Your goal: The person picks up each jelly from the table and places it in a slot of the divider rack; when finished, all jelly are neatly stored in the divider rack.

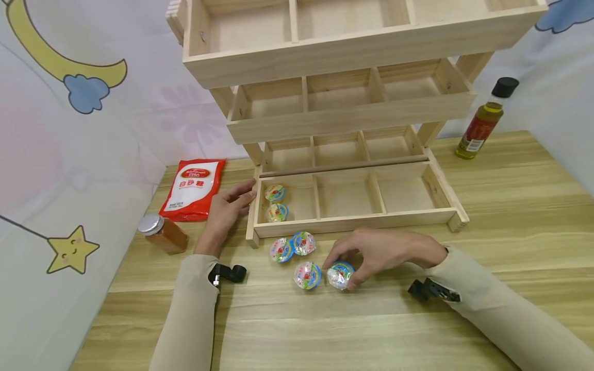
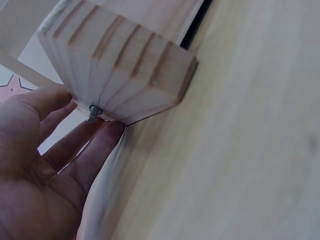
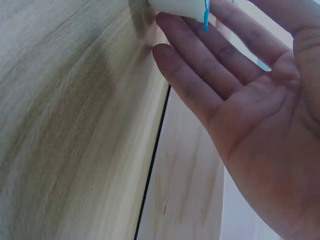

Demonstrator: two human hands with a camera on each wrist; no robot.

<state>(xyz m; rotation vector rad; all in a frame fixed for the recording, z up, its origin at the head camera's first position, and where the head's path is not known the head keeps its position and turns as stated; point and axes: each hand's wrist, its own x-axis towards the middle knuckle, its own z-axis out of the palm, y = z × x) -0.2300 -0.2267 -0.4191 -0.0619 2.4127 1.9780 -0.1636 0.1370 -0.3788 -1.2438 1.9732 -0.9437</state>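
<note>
My right hand [image 1: 378,252] holds a small jelly cup [image 1: 341,274] with a printed film lid between thumb and fingers, just above or on the table. In the right wrist view, the cup's pale side [image 3: 182,7] shows at the fingertips. Beside it lie three similar cups, one nearest [image 1: 307,275] and two touching each other [image 1: 292,247]. Two more cups [image 1: 277,212] sit in the front left compartment of the wooden rack [image 1: 352,221]. My left hand [image 1: 227,208] rests with extended fingers against the rack's left side, near a metal bolt [image 2: 94,112].
The rack's upper tiers [image 1: 362,49] overhang the bottom trays. Left of it are a red and white sugar bag [image 1: 192,188] and a jar of reddish-brown contents [image 1: 164,234]. An oil bottle [image 1: 484,121] stands to the right on the table [image 1: 520,206].
</note>
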